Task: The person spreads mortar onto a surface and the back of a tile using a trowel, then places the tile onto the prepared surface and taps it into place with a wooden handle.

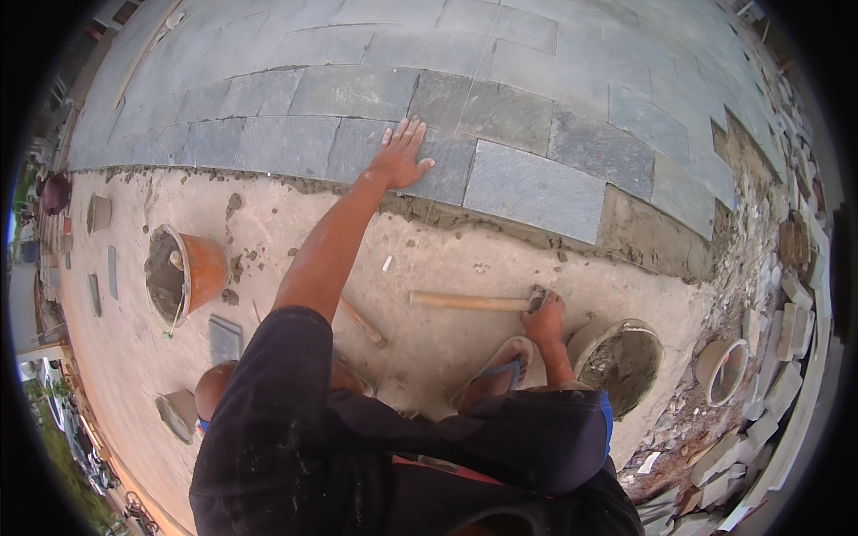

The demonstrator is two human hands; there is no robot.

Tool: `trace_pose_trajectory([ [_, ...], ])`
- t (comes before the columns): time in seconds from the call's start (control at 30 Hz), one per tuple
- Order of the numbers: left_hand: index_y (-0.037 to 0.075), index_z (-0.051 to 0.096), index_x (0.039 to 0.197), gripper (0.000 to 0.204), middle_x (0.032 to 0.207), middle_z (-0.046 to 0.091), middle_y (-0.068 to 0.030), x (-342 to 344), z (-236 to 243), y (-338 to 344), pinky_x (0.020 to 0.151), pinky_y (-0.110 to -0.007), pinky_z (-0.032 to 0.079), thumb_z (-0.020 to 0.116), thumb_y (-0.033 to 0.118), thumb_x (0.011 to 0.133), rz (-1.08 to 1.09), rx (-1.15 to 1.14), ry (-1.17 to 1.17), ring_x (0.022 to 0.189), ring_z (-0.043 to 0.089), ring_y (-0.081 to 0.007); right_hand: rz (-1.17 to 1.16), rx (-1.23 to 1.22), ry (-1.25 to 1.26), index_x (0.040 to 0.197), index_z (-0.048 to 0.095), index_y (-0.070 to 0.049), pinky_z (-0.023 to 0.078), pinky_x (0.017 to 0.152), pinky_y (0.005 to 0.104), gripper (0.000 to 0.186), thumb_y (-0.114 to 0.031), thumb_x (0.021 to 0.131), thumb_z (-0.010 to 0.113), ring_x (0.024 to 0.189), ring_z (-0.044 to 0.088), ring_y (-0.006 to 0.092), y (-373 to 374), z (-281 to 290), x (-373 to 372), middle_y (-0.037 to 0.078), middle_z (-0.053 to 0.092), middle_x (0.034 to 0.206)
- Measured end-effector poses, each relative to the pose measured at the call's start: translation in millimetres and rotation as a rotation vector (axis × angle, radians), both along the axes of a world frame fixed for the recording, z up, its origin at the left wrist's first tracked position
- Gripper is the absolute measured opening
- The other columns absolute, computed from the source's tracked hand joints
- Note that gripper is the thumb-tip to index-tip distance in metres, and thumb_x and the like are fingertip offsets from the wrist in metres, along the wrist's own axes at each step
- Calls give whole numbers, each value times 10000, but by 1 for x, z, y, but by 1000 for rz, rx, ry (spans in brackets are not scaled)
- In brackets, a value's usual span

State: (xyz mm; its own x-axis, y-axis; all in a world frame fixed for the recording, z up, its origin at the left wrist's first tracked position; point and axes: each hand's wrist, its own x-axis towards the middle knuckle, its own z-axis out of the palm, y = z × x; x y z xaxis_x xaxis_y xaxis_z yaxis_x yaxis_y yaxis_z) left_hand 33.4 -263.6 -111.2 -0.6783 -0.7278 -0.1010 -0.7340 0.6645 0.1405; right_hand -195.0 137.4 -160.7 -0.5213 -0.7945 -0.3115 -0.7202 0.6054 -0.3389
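Observation:
My left hand (402, 161) lies flat on the grey stone paving, fingers spread, across the joint between a front-row slab (442, 170) and its neighbour to the left. At the lower right, my right hand (547, 320) is closed around the dark head end of a hammer, whose pale wooden handle (469, 301) points left just above the bare ground. Wet mortar (447, 217) shows along the near edge of the slabs. To the right of the lighter slab (536, 189), a mortar bed (654, 234) lies uncovered.
A mortar-filled bucket (581, 338) stands beside my right hand, a smaller one (709, 371) farther right. An orange bucket (204, 268) sits left of my left arm. Another wooden handle (362, 322) lies near my feet. Cut stones (782, 393) are piled along the right edge.

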Motion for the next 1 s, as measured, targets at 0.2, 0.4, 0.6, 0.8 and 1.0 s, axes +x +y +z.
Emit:
trace_pose_trajectory([
  [0.2,69,113,1570,824,1643,87,-116,11,-4,-1,1231,-469,48,431,541,974,-3,-24,50,1521,23,-279,-3,15,-97,1121,564,59,475,936,465,626,-239,619,789,1070,563,438,5,64,8,262,605,1082],
  [0.4,47,166,1555,827,1630,138,-135,15,-3,2,1230,-463,67,443,550,960,-24,-101,154,1514,82,-292,-209,-112,-474,1022,579,1,509,635,323,414,-90,659,756,679,623,194,24,154,-10,63,612,790],
  [0.6,7,212,1533,830,1608,192,-170,18,-18,0,1228,-467,85,449,545,947,-39,-241,189,1503,128,-305,-481,-674,-843,1097,549,-34,484,590,249,374,14,759,702,672,586,96,11,207,-34,10,592,805],
  [0.8,-7,228,1525,834,1599,212,-182,17,-13,-1,1224,-475,107,439,548,940,-64,-243,223,1497,150,-320,-381,-757,-550,1133,574,-22,468,592,234,389,-41,786,748,673,565,77,-74,233,-30,13,615,821],
  [1.0,-26,246,1513,835,1591,225,-199,16,-16,-1,1220,-481,118,443,541,932,-71,-298,215,1494,158,-330,-53,-680,-263,1169,579,-12,478,675,267,447,-167,809,793,759,559,105,-141,244,-19,33,635,893],
])
